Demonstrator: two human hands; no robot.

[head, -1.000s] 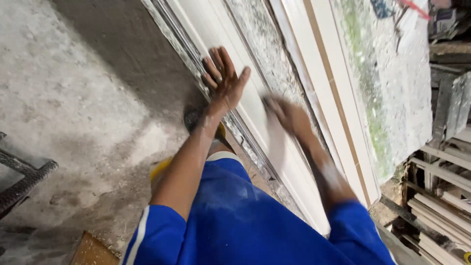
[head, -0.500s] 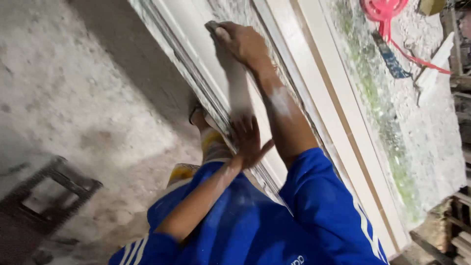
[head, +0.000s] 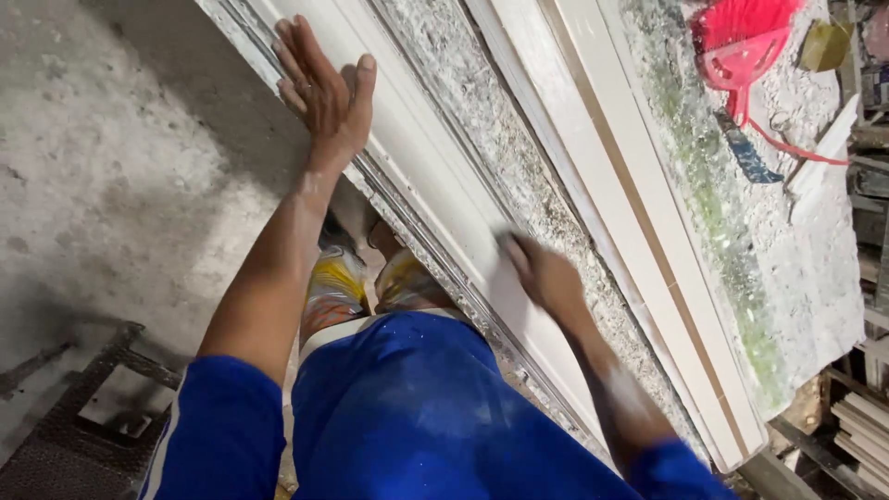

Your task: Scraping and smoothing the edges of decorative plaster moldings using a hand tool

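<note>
Two bare hands at work on a long white-painted moulded wooden frame [head: 435,176], laid diagonally across a speckled grey stone-topped bench [head: 519,176].

Left hand [head: 324,88]: fully open, fingers spread and straight, palm pressed flat on the near rail of the frame towards its far end. Nothing gripped.

Right hand [head: 542,273]: blurred, fingers curled down against the white rail at mid-length. Cannot tell whether anything lies under the palm or how tightly closed. Forearm dusted with white powder.

Frame position: running from upper left to lower right, near edge overhanging the person's legs, ribbed metal-coloured edging along the lower side. Second pale wooden strip with a tan stripe [head: 639,222] lying parallel on the far side of the bench, apart from the first.

Clothing: blue garment with white side stripe [head: 407,417], dusty at the front. Yellow and orange footwear [head: 338,287] visible below the frame edge.

Surroundings: bare grey concrete floor [head: 102,167] on the left. Dark metal mesh stand [head: 83,426] at lower left. Red plastic scoop-shaped item [head: 741,42] on the far bench surface, upper right, well apart from both hands. Stacked pale timber lengths [head: 861,426] at lower right.
</note>
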